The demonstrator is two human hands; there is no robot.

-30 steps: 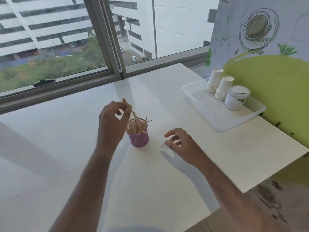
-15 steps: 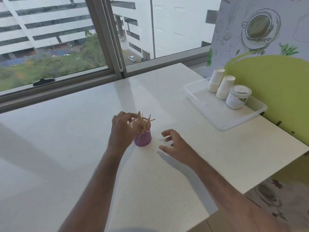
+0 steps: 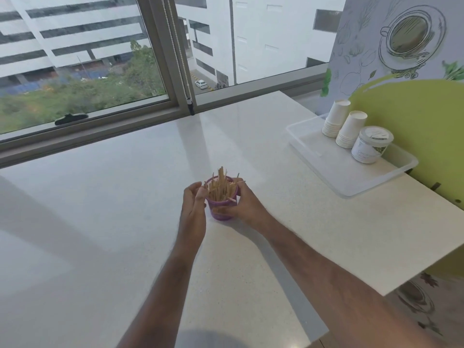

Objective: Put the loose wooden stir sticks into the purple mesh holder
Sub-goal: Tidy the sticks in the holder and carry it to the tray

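Note:
The purple mesh holder stands upright on the white counter, near its middle. Several wooden stir sticks poke out of its top at mixed angles. My left hand rests against the holder's left side, fingers curved up by the rim. My right hand wraps the holder's right side, thumb across the front. No loose sticks show on the counter.
A clear plastic tray sits at the counter's right, holding two stacks of white paper cups and a lidded white tub. A window frame runs along the far edge. A green wall panel stands behind the tray.
My left hand dropped from above the holder, where it pinched a stick, to the holder's left side. My right hand moved left off the counter and closed around the holder.

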